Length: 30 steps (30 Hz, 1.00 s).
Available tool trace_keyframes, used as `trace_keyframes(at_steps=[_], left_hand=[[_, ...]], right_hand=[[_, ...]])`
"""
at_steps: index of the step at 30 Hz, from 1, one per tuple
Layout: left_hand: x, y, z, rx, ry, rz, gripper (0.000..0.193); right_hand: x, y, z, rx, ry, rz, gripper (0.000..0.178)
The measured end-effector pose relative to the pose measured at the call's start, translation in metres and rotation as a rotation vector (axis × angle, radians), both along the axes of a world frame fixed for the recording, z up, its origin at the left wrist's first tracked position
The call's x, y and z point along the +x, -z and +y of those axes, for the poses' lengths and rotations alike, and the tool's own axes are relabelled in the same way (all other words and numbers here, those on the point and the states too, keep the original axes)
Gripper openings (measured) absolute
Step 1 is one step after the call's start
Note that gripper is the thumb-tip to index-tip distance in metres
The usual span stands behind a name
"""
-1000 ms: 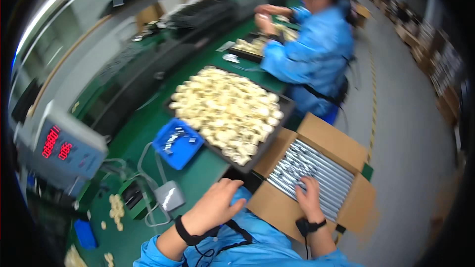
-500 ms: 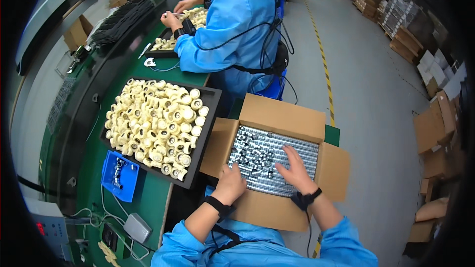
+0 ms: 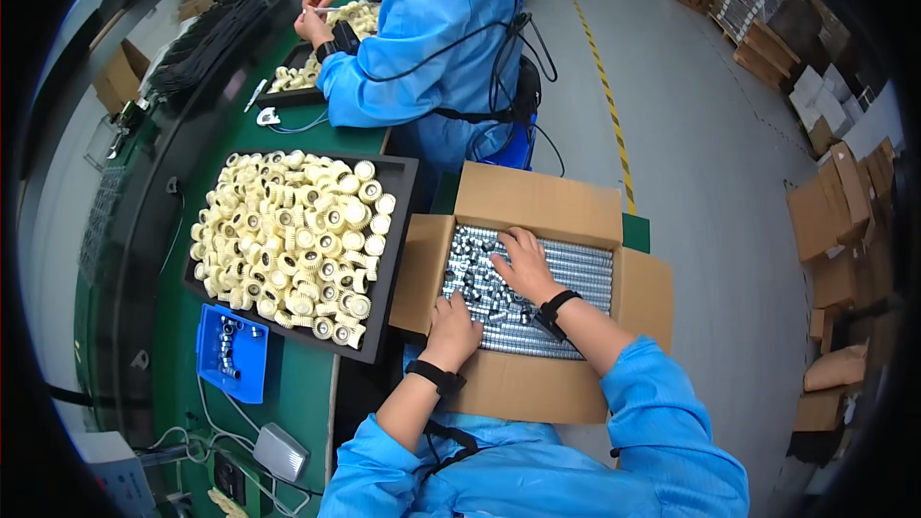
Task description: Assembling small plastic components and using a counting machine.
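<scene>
An open cardboard box (image 3: 537, 203) holds rows of shiny metal cylindrical pieces (image 3: 587, 278), with a heap of loose metal pieces (image 3: 468, 254) lying on its left part. My right hand (image 3: 526, 267) rests on the loose pieces, palm down, fingers spread. At the box's near left corner my left hand (image 3: 453, 331) bends over the wall, its fingers slightly apart and touching the edge of the heap. The very tips of my left fingers are hard to see among the pieces. Nothing shows held in either hand.
Left of the box, a black tray (image 3: 395, 230) heaped with cream-coloured gear-like parts sits on the green bench (image 3: 297, 393). Nearby are a blue bin (image 3: 251, 364) with a few metal pieces and a grey pedal-like box (image 3: 280, 451). A co-worker in blue (image 3: 432, 38) works beyond the tray.
My right hand has moved left and away from me, from above the rows onto the loose pieces. My left hand has stayed near the box's near left corner. The view has shifted slightly.
</scene>
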State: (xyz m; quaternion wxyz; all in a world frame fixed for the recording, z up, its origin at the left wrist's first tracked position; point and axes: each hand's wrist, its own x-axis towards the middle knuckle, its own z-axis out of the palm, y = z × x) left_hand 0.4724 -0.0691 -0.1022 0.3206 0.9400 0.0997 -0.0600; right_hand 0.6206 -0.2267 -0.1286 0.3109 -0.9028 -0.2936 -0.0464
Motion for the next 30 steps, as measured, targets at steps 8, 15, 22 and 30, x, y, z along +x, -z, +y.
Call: trace_keyframes(at_steps=[8, 15, 22, 30], left_hand=[[0.019, 0.018, -0.021, -0.041, -0.187, -0.101, 0.047], [0.021, 0.015, -0.014, -0.117, -0.184, 0.043, 0.055], [0.027, 0.033, -0.025, -0.022, -0.224, -0.007, 0.04], [0.032, 0.048, -0.034, 0.125, -0.212, -0.024, 0.046]], right_hand=[[-0.009, -0.001, 0.012, 0.022, 0.014, -0.041, 0.028], [-0.017, -0.013, -0.002, 0.011, -0.086, 0.025, 0.031], [-0.027, 0.017, 0.012, -0.244, 0.118, -0.002, 0.051], [-0.055, -0.005, -0.014, -0.23, 0.214, 0.236, 0.044]])
